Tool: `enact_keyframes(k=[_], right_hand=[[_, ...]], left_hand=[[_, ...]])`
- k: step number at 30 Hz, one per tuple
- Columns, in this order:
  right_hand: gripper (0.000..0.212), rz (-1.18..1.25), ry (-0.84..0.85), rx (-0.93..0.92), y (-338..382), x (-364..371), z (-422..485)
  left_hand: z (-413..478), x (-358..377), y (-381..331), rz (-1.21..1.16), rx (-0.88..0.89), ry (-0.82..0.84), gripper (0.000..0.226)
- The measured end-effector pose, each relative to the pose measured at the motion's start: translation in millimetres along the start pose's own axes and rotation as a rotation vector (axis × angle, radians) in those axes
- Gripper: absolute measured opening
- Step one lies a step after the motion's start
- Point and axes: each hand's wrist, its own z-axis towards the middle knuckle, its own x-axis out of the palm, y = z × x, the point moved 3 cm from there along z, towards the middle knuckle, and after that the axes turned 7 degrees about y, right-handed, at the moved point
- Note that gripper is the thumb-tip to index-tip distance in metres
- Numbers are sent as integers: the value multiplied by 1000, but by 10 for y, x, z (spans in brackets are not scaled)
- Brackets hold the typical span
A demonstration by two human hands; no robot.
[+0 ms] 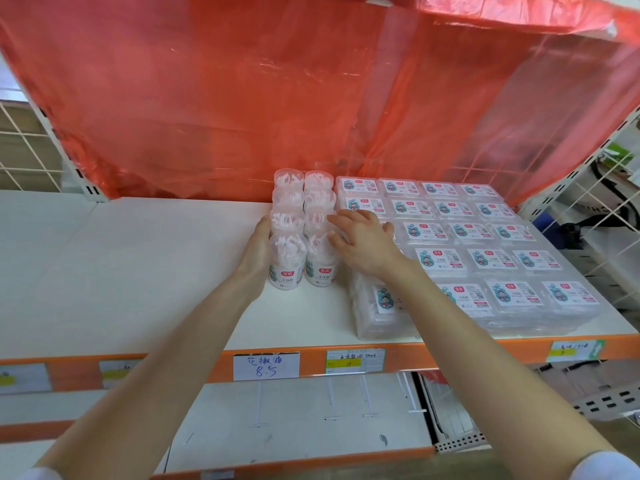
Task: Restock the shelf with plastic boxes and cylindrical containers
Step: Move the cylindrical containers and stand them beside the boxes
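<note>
The only camera rides on my head, looking forward and down at the shelf [156, 271] from close by, near enough that my left hand [258, 247] and right hand [363, 244] reach its middle. The wide lens takes in the red sheet [242, 98] behind the shelf, wire grids [24, 143] at both its sides, and a lower shelf [294, 410] beneath its orange front edge [433, 356].

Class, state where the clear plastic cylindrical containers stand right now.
Head view: the clear plastic cylindrical containers stand mid-way along the white shelf, between the left hand and right hand, just left of the flat clear plastic boxes.
</note>
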Motion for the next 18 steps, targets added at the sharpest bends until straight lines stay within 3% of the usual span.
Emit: enact_keyframes(k=[13,16,18], right_hand=[[41,4,2,-1,6,-31,-16],[41,10,-22,-13,27,-64,-27],[42,-1,-51,-35,69,-107,-26]], left_hand=[[33,27,20,-31,0,-21,41],[-28,-4,-59,40,-24,-13,41],[-58,-108,-135,159,-19,-109,42]])
